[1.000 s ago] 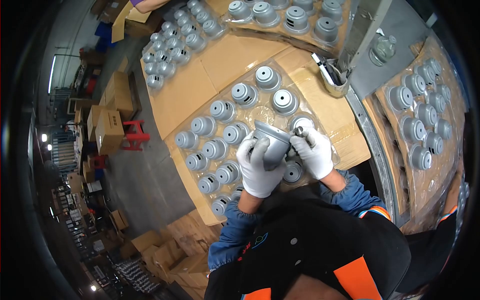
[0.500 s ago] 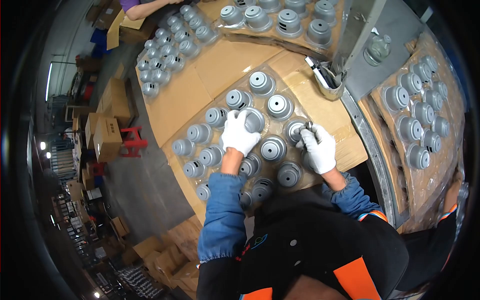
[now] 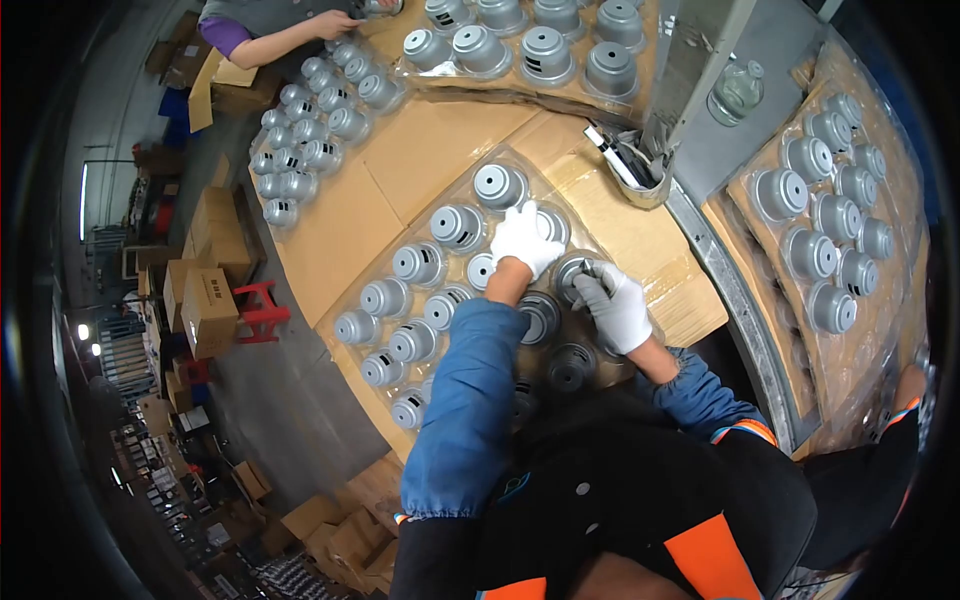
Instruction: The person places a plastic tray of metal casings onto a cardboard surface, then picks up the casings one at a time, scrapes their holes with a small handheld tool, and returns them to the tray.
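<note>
Right here, a silver-grey, stepped, cup-shaped housing (image 3: 553, 228) sits between one and two o'clock on a moulded, clear plastic tray (image 3: 545, 186), its near side lost behind the white-gloved left hand (image 3: 525, 242). That hand lies over it, fingers partly spread; whether they grip, I can't tell. Just off at five o'clock is a second silver housing (image 3: 564, 279), partly covered by the white-gloved right hand (image 3: 615, 308). Those fingers are bunched, thumb drawn in, something small and dark at the tips, too blurred to name; whether it's held, I can't tell.

At the tray's six o'clock, a blue denim sleeve (image 3: 465, 400) hides several housings, and at four a shadowed dark-grey housing (image 3: 571, 368) is hard to read. Outward from mid-view: at two o'clock, a pale round pen holder (image 3: 645, 195), beyond it a clear bottle (image 3: 737, 95); toward three, more silver housings (image 3: 835, 217); at nine, a red plastic stool (image 3: 262, 312); at eleven, a co-worker's bare hand (image 3: 335, 25), its owner cut off above.
</note>
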A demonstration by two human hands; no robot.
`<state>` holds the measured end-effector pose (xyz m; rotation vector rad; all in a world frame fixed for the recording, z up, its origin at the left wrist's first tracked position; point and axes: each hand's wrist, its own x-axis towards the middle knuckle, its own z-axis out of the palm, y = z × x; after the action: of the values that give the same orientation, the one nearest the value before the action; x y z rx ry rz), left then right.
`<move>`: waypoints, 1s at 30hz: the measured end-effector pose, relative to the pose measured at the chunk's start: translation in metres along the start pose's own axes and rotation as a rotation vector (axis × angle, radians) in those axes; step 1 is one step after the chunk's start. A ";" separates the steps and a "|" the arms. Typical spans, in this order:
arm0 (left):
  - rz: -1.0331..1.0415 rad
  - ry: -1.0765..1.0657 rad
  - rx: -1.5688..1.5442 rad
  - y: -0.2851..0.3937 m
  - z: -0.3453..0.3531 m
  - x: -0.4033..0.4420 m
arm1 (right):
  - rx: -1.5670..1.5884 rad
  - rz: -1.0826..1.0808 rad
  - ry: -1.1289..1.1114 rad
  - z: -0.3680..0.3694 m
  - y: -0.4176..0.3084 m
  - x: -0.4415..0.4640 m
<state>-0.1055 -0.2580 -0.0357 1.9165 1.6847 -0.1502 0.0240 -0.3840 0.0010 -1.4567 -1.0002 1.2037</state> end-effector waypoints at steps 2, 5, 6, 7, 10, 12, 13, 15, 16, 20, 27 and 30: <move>0.058 0.164 -0.104 -0.003 0.009 -0.001 | 0.005 -0.019 0.070 -0.002 0.008 0.004; 0.294 0.530 -0.308 -0.015 0.016 -0.023 | 0.107 0.052 0.178 -0.008 0.005 0.011; 0.365 0.639 -0.370 -0.018 0.017 -0.034 | 0.203 0.141 0.207 -0.009 0.003 0.012; 0.429 0.685 -0.394 -0.016 0.011 -0.048 | 0.158 0.095 0.197 -0.009 0.003 0.014; 0.465 0.784 -0.410 -0.002 -0.008 -0.097 | 0.144 -0.066 0.156 0.000 0.004 0.015; 0.489 0.820 -0.453 -0.002 -0.010 -0.116 | 0.197 -0.022 0.074 0.001 -0.017 0.007; 0.483 0.826 -0.449 0.001 -0.013 -0.126 | 0.240 0.021 0.034 0.004 -0.028 0.004; 0.405 0.898 -0.435 0.007 -0.016 -0.142 | 0.212 -0.021 -0.008 0.007 -0.033 -0.003; 0.402 0.904 -0.434 0.008 -0.015 -0.146 | 0.212 -0.024 -0.014 0.007 -0.036 -0.006; 0.379 0.941 -0.422 0.012 -0.018 -0.158 | 0.102 -0.229 -0.002 0.008 -0.030 -0.008; 0.423 0.987 -0.425 0.019 -0.015 -0.160 | 0.229 -0.198 0.005 0.005 -0.034 -0.012; 0.398 0.961 -0.444 0.026 -0.018 -0.163 | 0.223 -0.140 0.012 0.000 -0.043 -0.016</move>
<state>-0.1185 -0.3924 0.0604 2.0185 1.5818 1.3642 0.0207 -0.3907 0.0460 -1.1986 -0.9125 1.1633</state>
